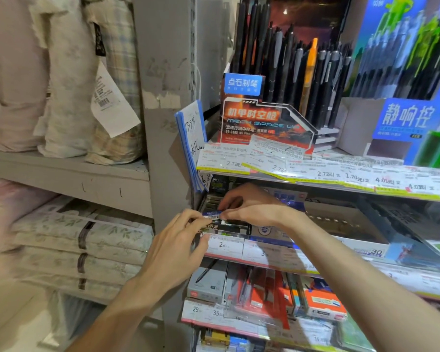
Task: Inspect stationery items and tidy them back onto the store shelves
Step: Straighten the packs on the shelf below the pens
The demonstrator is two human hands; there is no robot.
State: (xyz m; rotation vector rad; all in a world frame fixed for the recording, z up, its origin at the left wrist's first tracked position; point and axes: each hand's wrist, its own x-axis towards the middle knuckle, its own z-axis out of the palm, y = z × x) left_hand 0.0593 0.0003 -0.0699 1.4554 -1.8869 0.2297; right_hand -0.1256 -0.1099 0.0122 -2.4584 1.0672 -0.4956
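Observation:
A small flat blue-and-white stationery packet (212,214) with a barcode strip is pinched between both hands at the left end of the middle shelf (272,252). My left hand (178,240) grips its left end from below. My right hand (249,207) holds its right end with fingertips, reaching in under the upper shelf. The packet hovers just above a dark display box (229,226) at the shelf front. What is inside the box is mostly hidden by my hands.
Above stands a pen display (290,72) with several black pens and a blue-green box (407,118). Price labels (315,171) line the shelf edges. Boxed goods (264,295) fill the lower shelf. A grey upright (163,123) separates folded bedding (81,247) on the left.

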